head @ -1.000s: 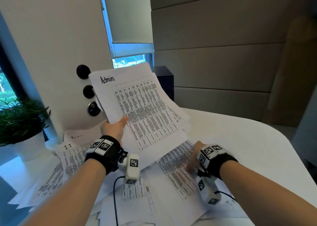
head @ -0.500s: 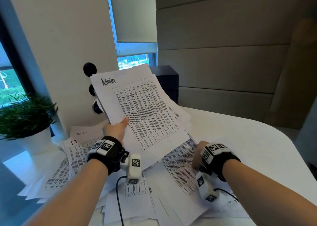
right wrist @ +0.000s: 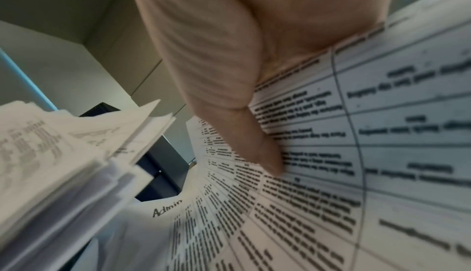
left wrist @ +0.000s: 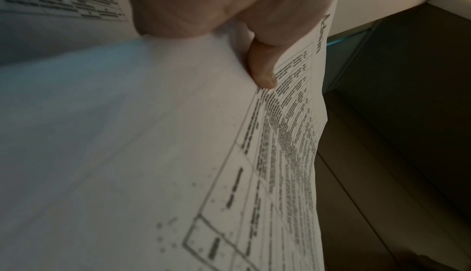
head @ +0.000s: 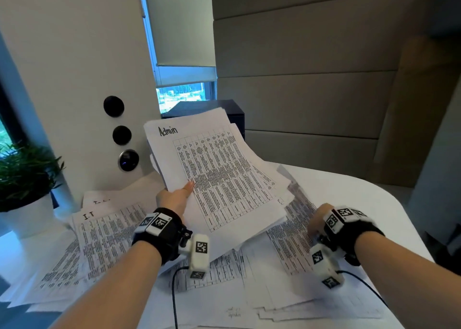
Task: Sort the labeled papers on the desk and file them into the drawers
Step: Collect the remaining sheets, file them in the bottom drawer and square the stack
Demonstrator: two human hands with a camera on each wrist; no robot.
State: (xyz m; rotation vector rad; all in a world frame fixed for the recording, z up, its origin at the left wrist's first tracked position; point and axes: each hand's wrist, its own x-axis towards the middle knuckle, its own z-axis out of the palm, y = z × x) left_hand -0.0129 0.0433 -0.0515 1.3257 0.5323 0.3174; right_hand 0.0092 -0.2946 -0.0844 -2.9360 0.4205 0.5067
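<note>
My left hand [head: 174, 199] holds a thick stack of printed sheets labelled "Admin" [head: 219, 179] tilted up above the desk. Its thumb [left wrist: 262, 73] lies on the top sheet [left wrist: 280, 154], and the fingers are hidden under the stack. My right hand [head: 320, 220] is lower right, on a loose table-printed sheet [head: 291, 231] on the pile. In the right wrist view the thumb [right wrist: 265, 154] presses on this sheet [right wrist: 305, 204], which also reads "Admin" and curves upward. The other fingers are hidden beneath it. The held stack [right wrist: 63, 154] hangs to the left of that hand.
Several loose sheets cover the white desk [head: 349, 191], one marked "I.T" [head: 104, 233] at the left. A dark drawer unit [head: 234, 116] stands behind the desk. A potted plant [head: 22, 174] sits far left, and round wall knobs [head: 114, 106] are on the pillar.
My right hand has slid a little to the right with the sheet under its thumb. The Admin stack in my left hand has tipped slightly lower.
</note>
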